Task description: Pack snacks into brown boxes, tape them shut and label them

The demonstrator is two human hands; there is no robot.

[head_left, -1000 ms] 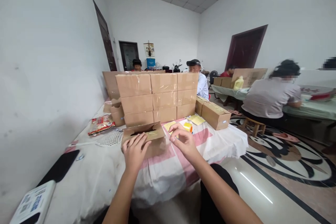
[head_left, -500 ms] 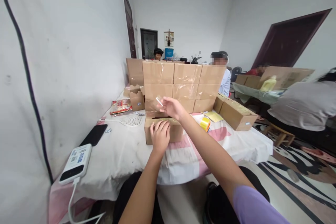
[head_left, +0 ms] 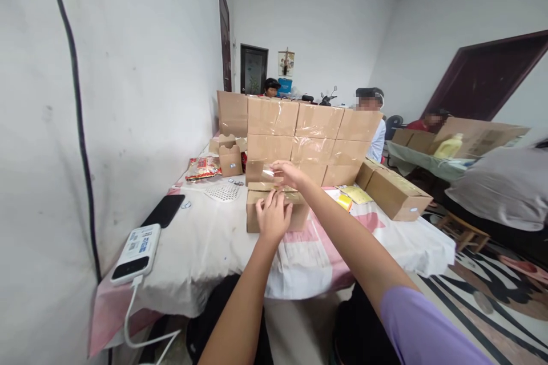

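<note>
A small brown cardboard box (head_left: 295, 218) lies on the cloth-covered table (head_left: 214, 245) in front of me. My left hand (head_left: 274, 218) rests flat on the box's near top and front, fingers spread. My right hand (head_left: 290, 174) hovers just above the box's far edge and pinches a strip of clear tape (head_left: 268, 173) that stretches left from its fingers. A yellow tape roll (head_left: 343, 202) lies on the table right of the box.
A wall of taped cartons (head_left: 314, 140) stands behind the box, with a longer carton (head_left: 396, 194) to the right. A power bank (head_left: 137, 248) with cable and a dark phone (head_left: 165, 211) lie near left. Other people sit at tables beyond and right.
My right hand went from beside the box up over its far edge with clear tape, then dropped lower toward the lid. My left hand stayed on the box. The view swung left.
</note>
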